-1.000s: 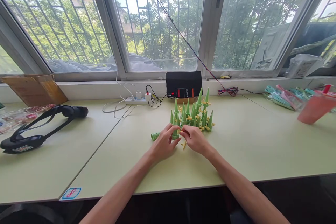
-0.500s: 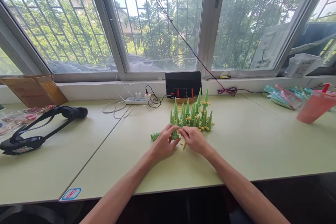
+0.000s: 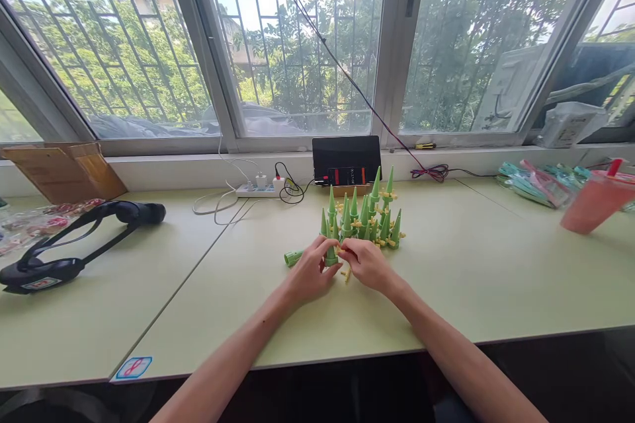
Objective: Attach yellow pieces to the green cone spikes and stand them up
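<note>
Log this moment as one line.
left hand: holding upright cone | right hand: at cone's right side | table: yellow piece near right hand, tube beside left hand, more cones behind

Hands (image 3: 310, 271) at green cone (image 3: 331, 256) (upright), pale table (image 3: 223, 297)

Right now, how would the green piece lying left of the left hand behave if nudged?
The green piece might roll, since it lies on its side and looks rounded. Its open, hollow-looking end suggests it is light, and its smooth plastic look suggests stiffness.
</note>
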Demonstrator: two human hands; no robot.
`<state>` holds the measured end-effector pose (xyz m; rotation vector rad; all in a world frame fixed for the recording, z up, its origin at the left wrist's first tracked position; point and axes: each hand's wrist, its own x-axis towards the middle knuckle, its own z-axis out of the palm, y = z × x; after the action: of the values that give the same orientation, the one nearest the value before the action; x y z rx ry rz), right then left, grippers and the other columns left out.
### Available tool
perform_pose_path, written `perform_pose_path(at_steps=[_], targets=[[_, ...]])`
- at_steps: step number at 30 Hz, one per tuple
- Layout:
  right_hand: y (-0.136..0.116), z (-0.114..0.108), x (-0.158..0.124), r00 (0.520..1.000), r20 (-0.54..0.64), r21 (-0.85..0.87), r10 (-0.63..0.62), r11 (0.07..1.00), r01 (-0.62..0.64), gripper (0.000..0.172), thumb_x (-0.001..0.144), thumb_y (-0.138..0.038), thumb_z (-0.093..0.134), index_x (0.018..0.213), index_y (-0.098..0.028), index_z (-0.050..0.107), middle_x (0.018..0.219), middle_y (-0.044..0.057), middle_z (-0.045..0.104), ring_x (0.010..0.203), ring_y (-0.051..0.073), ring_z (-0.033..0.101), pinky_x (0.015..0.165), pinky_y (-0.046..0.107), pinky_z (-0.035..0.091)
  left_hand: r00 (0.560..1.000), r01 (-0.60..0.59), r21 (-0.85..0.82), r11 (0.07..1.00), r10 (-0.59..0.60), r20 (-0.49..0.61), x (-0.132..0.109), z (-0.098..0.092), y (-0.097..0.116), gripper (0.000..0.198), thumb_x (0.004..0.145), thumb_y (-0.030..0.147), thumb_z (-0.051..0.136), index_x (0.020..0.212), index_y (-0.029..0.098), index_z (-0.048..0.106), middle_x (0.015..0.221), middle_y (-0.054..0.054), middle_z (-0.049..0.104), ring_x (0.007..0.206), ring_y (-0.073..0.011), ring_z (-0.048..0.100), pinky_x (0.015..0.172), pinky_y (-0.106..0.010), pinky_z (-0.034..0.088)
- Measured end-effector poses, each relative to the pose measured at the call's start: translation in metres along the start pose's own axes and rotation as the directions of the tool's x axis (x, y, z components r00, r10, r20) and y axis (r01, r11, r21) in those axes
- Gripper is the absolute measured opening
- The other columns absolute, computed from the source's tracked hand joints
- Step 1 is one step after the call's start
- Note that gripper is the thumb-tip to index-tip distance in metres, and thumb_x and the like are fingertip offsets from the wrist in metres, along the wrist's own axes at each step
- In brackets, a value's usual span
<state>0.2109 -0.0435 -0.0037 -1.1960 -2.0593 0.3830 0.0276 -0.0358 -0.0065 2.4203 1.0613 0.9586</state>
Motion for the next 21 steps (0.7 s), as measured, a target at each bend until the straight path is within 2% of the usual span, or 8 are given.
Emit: perform_pose_path(at_steps=[9,21], targets=[[-0.0011,-0.0003,0.0003,0.999,0.039,-0.095,0.033,0.995,-0.029,0.034,0.096,-0.029,0.040,0.063,-0.019,0.038,0.061,-0.002,0.046,0.056,0.011,0.035,0.054,0.024,0.021,1.000,0.005,-0.002,1.000,-0.005,0.026,-0.0006,-0.0003,-0.0017,0.030,0.086,0.023,0.059,0.115,0.023,0.053,0.103,-0.002,0.051,0.059,-0.0067,0.051,0.062,-0.026,0.050],[0.0002,0.0019,-0.0002,1.000,0.024,-0.013,0.011,1.000,-0.011,0.033,0.097,-0.031,0.040,0.066,-0.020,0.038,0.061,-0.002,0.046,0.055,0.011,0.036,0.054,0.023,0.023,1.000,0.011,-0.028,1.000,-0.012,-0.026,-0.0001,0.0009,0.0000,0.027,0.082,0.021,0.061,0.107,0.022,0.053,0.097,-0.001,0.052,0.064,-0.0085,0.050,0.057,-0.023,0.047]])
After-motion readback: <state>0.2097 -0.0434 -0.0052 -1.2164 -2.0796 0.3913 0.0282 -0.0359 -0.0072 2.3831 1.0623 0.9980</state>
